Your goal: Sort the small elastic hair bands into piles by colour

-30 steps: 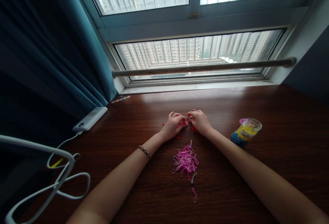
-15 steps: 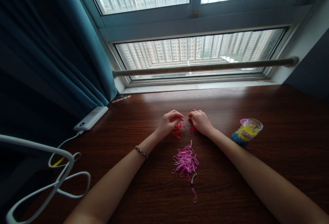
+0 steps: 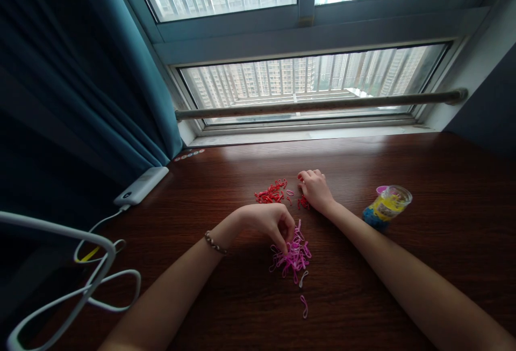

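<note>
Holding the bare left hand (image 3: 271,221) bent at the wrist above a loose heap of small, pink, rubbery-looking loops (image 3: 297,259), with thumb and fingertips angled down into its left side. Pinching with thumb and fingertips close together; no telling from this view whether around a loop. Lying directly under the left grip, and mostly spreading rightward and bodyward from the thumb tip. Showing no common long axis across the tangle; just off its near end, slanting as a slim whitish loop (image 3: 303,278), then, farther bodyward and apart, stretching nearly lengthwise as a lone narrow pink loop (image 3: 303,306).

Resting the bare right hand (image 3: 315,190) farther off on the brown wood-grained table (image 3: 229,308), fingers curled, contents hidden, just beside a small cluster of red loops (image 3: 303,202). Nearer to the pink heap by far: the left hand. Beyond the left wrist, lying in a larger heap of slim, bright red loops (image 3: 271,194).
</note>
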A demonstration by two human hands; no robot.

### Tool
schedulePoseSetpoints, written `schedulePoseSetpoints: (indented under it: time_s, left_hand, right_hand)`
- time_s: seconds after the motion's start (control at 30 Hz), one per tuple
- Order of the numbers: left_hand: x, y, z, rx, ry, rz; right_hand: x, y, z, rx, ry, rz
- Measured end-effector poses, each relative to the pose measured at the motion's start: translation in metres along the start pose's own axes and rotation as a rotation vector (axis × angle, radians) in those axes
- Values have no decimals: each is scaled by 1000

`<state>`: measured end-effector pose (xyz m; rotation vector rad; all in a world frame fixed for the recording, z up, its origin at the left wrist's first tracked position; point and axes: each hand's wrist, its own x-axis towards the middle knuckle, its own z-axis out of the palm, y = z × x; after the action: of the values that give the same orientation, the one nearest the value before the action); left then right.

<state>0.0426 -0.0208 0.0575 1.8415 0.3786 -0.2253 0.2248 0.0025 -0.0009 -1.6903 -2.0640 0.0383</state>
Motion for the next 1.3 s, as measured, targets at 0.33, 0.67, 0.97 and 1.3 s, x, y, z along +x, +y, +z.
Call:
schedulePoseSetpoints:
  time_s: [0.33,0.67,0.97,1.3]
  left_hand:
    - [2,-12,-9,54,413,-41]
    - [20,-64,-21,807,1063,119]
    - [16,-53,-11,878,950,72]
    - [18,-58,-17,711,1126,96]
  right_hand:
    - [3,7,5,104,32,104]
    - [4,15,0,227,230,324]
    - [1,4,1,138,80,256]
    - [-9,-48,-59,636,-338,111]
